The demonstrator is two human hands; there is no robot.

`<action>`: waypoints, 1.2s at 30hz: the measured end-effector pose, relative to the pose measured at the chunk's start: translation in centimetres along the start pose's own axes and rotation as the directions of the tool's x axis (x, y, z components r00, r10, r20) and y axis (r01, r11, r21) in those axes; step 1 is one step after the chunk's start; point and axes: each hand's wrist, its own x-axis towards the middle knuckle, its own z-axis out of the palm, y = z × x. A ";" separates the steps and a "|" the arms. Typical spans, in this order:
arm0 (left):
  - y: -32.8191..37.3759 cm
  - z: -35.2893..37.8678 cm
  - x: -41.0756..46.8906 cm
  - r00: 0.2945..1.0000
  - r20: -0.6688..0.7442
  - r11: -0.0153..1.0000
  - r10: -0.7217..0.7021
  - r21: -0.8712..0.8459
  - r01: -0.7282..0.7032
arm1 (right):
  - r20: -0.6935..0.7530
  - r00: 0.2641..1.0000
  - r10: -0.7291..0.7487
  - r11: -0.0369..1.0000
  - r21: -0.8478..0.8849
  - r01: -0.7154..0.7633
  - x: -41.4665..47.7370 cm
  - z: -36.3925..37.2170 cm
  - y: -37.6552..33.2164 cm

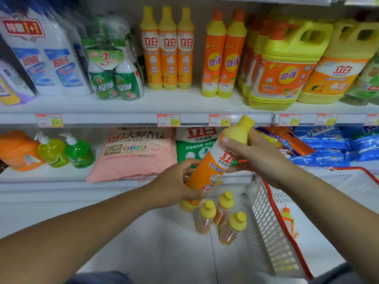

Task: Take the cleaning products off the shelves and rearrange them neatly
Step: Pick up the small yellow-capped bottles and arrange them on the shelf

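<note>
The left forearm (92, 228) and right forearm (328, 206) stretch out bare from below and meet in front of the lower shelf (51, 175). The left hand (180, 181) comes in from the side, fingers and thumb curled round the lower half of a tall bottle (213, 169). The right hand (258, 154) grips the same bottle higher up. Its thumb presses across the pale shoulder just under the neck, and its other fingers wrap round the far side. Between them the bottle hangs in the air, tilted, its cap pointing up and to the right so that it overlaps the price rail (123, 119) of the upper shelf (143, 104).

The bottle is smooth plastic, slim and round (rather like a skittle), with a yellow cap and base and a glossy orange label. Three matching bottles (167, 48) stand upright in a close row on the upper shelf. Two orange-capped bottles (224, 54) stand near them, and squat yellow jugs (285, 64) with moulded handles sit further right. Below the hands, three short yellow-capped bottles (222, 210) stand clustered on a low white surface (164, 242), just beside a white perforated plastic basket (270, 220) with a red rim. A soft pink bag (133, 156) slumps on the lower shelf.
</note>
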 end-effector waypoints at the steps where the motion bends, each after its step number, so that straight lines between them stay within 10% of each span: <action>1: -0.7 -0.3 0.3 1.000 0.011 0.999 -0.012 0.030 0.012 | -0.012 1.000 0.002 1.000 -0.023 -0.003 0.4 0.7 0.3; 18: -18.9 -7.9 -0.2 0.978 0.014 0.803 -0.209 0.573 0.163 | -0.127 0.963 0.237 0.897 -0.353 -0.267 7.5 16.0 18.1; 31: -18.9 -7.6 0.3 0.983 -0.014 0.839 -0.183 0.519 0.164 | -0.175 0.920 0.350 0.866 -0.314 -0.389 8.1 17.0 22.9; 36: -14.4 -9.2 0.6 0.983 -0.173 0.868 0.057 0.495 0.037 | -0.083 0.943 0.322 0.914 -0.231 -0.333 7.0 15.9 20.0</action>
